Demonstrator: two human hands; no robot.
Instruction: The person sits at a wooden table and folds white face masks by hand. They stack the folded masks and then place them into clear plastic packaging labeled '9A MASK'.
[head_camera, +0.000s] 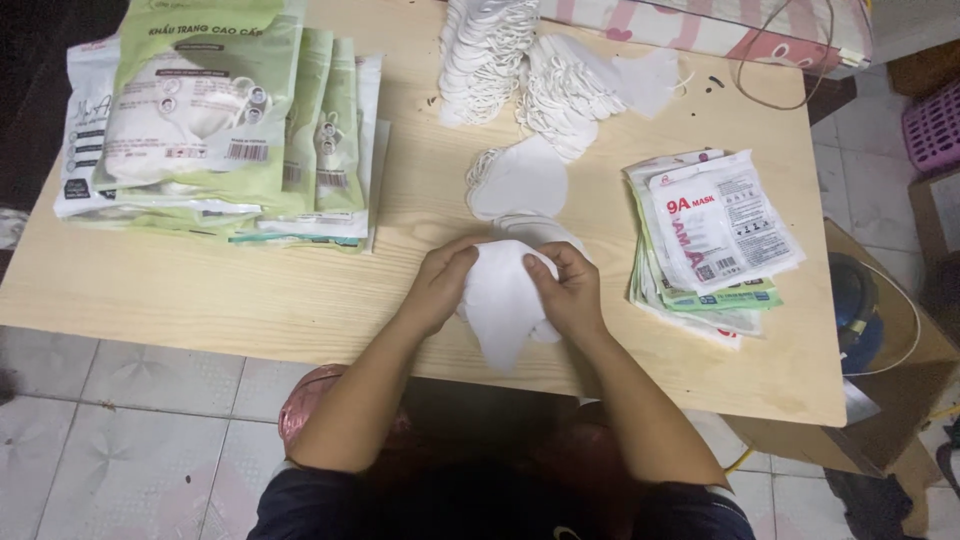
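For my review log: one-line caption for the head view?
Both hands, left hand and right hand, grip a small stack of white fabric face masks over a pale wooden table.

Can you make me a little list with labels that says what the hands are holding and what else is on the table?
left hand: grips the left side of a small stack of white masks
right hand: grips the stack's right side
nearby: more loose white masks just beyond the hands
far edge: tall piles of white masks
left side: filled green and white packs
right side: flat empty pouches
surface: light wooden table
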